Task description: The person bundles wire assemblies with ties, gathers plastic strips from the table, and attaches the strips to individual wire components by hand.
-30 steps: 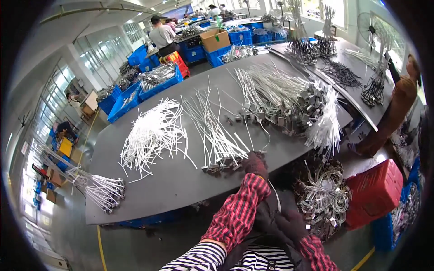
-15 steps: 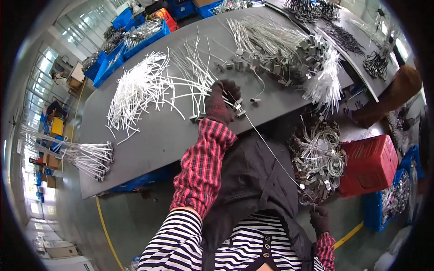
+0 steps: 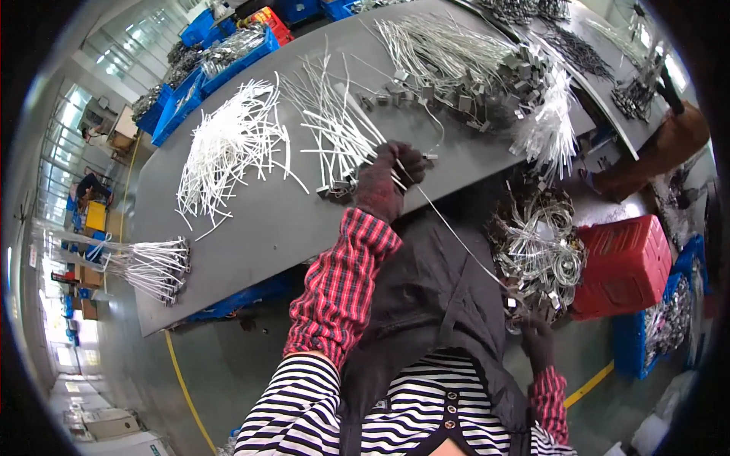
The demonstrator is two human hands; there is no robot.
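My left hand [image 3: 391, 181], in a dark knitted glove, is closed at the table's near edge. It grips a thin pale cable [image 3: 456, 245] near the lower ends of a loose bunch of white tubes [image 3: 342, 140]. From there the cable runs straight down to the right, toward my right hand [image 3: 538, 342], also gloved. My right hand is low beside a tangled heap of coiled cables [image 3: 541, 247]; its fingers are bent at the cable's end and partly blurred. Small dark metal clips [image 3: 334, 190] lie beside my left wrist.
On the grey table [image 3: 243, 262] lie a pile of white tubes [image 3: 232, 148], cables with metal boxes [image 3: 464, 99] and a tied bundle at the left edge [image 3: 156, 267]. A red crate [image 3: 623, 266] stands right of the coiled heap. Another person's arm [image 3: 654, 156] reaches in at right.
My left hand has shifted slightly right, and the tubes by it have come away from the white pile on the left. My right hand has risen toward the coiled heap.
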